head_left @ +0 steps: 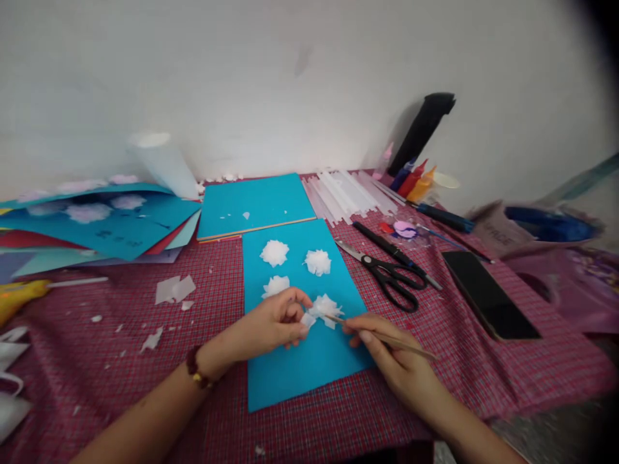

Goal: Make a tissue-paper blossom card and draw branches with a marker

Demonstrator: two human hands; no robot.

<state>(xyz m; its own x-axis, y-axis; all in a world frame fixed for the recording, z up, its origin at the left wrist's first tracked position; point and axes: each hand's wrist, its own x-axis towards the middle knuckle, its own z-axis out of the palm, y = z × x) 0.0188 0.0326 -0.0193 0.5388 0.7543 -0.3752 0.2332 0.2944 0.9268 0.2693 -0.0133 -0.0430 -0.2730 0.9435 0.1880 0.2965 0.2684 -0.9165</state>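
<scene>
A blue paper sheet (300, 374) lies before me with several white tissue-paper tufts on it. My left hand (283, 319) is closed, thumb and finger pinching a small white paper piece (308, 320) beside the lower right tuft (326, 308). Between the fingers of my right hand (391, 354) is a thin wooden stick (406, 346), its tip touching or just over that same tuft. Behind my left hand, the lower left tuft (275, 285) is partly hidden. Two more tufts, a left one (274, 252) and a right one (318, 261), sit farther up the sheet.
Right of the sheet lie black-handled scissors (394, 274), a black pen-like tool (382, 241) and a phone (489, 293). Glue sticks (348, 193) and paint bottles (416, 180) stand behind. At left are stacked coloured papers (111, 232), paper scraps (175, 290) and a yellow glue gun (22, 298).
</scene>
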